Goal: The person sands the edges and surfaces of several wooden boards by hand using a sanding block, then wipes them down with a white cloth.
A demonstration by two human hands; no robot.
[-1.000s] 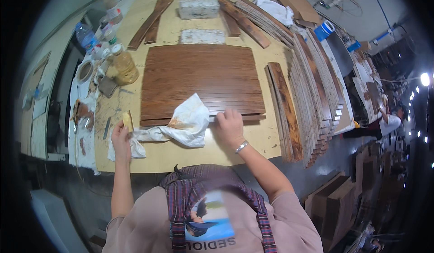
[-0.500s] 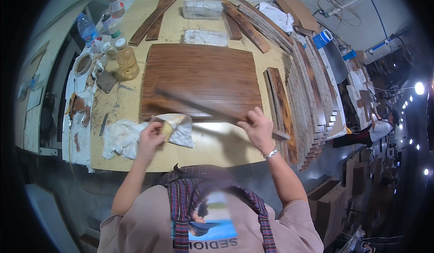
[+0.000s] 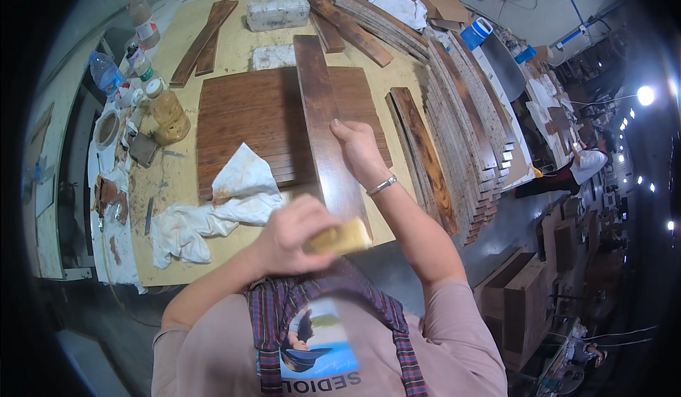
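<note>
My right hand (image 3: pixel 360 153) is closed on the right edge of a long brown wooden plank (image 3: pixel 318 92), its thumb on the upper face. The plank is held lengthwise away from me, its near end close to my body. My left hand (image 3: pixel 292 232), smeared by motion, grips a small flat yellow pad (image 3: pixel 342 238) beside that near end; whether it is sandpaper or a sponge I cannot tell. Behind the plank lies a row of dark brown boards (image 3: pixel 248 113), partly hidden by it. A stained white cloth (image 3: pixel 248 177) lies rumpled left of the plank.
Stacked planks (image 3: pixel 461 120) line the table's right side, with two loose planks (image 3: pixel 424 156) beside them. Wrapped white blocks (image 3: pixel 278 14) and crossed planks (image 3: pixel 206 42) lie at the back. Left stand a jar of amber liquid (image 3: pixel 169 117) and several bottles (image 3: pixel 106 76).
My right hand has swung the plank from slanting crosswise to pointing away from me. My left hand has left the cloth and moved right to the plank's near end with the yellow pad.
</note>
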